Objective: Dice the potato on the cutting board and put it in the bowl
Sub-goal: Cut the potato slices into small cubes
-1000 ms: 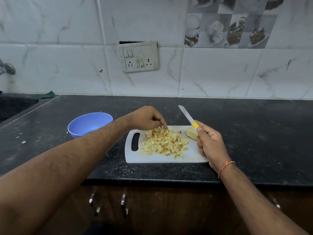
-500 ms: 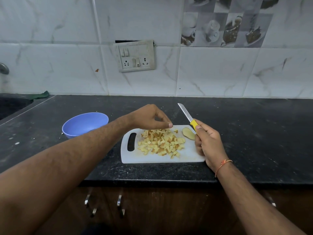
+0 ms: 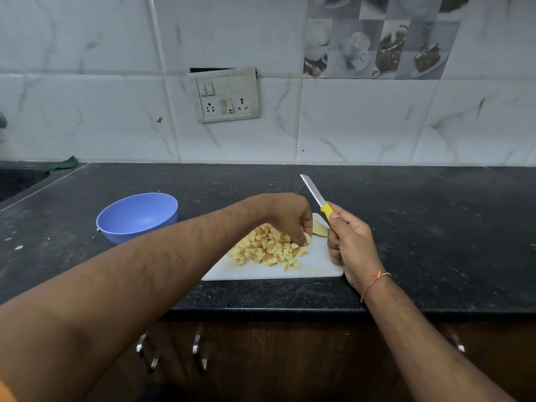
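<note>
Left hand [image 3: 291, 220] pinched a potato slice [image 3: 307, 237] beside the dice [image 3: 268, 249], right hand [image 3: 349, 245] gripped the knife [image 3: 317, 200]; flat-side-down placement would cut cleanest.

White marble-look wall tiles [image 3: 362, 126], switch panel [image 3: 226, 95], black counter [image 3: 420, 227], wooden cabinets [image 3: 275, 358]

On the white plastic cutting board [image 3: 316, 269], the left hand [image 3: 290, 217] pinches a pale potato piece [image 3: 307, 237] beside the heap of yellow potato cubes [image 3: 268, 250]; the right hand [image 3: 352, 245] grips a yellow-handled knife [image 3: 317, 198] at the board's right edge.
</note>
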`<state>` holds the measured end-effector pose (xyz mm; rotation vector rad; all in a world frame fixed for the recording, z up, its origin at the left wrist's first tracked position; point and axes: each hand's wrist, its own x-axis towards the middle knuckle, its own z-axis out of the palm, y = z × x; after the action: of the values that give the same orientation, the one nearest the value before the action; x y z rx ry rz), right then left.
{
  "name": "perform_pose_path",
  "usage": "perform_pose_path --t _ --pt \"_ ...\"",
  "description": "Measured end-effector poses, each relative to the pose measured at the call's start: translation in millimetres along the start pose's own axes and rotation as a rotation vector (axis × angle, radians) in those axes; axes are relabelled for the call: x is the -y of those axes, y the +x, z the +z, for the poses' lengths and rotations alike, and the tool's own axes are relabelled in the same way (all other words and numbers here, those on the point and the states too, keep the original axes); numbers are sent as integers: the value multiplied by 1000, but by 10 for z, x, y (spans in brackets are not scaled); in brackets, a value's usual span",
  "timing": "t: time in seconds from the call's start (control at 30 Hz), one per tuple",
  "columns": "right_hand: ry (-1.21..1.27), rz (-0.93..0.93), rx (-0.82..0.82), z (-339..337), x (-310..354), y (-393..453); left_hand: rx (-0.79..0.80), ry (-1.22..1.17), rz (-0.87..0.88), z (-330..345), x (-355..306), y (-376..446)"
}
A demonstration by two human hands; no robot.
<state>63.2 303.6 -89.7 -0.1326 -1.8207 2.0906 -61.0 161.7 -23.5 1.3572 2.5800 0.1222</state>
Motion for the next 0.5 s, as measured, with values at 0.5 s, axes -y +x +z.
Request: perform_pose_path --t 0.5 --pt "17 6 -3 -6 -14 9 -117 -327 38 -142 228 -350"
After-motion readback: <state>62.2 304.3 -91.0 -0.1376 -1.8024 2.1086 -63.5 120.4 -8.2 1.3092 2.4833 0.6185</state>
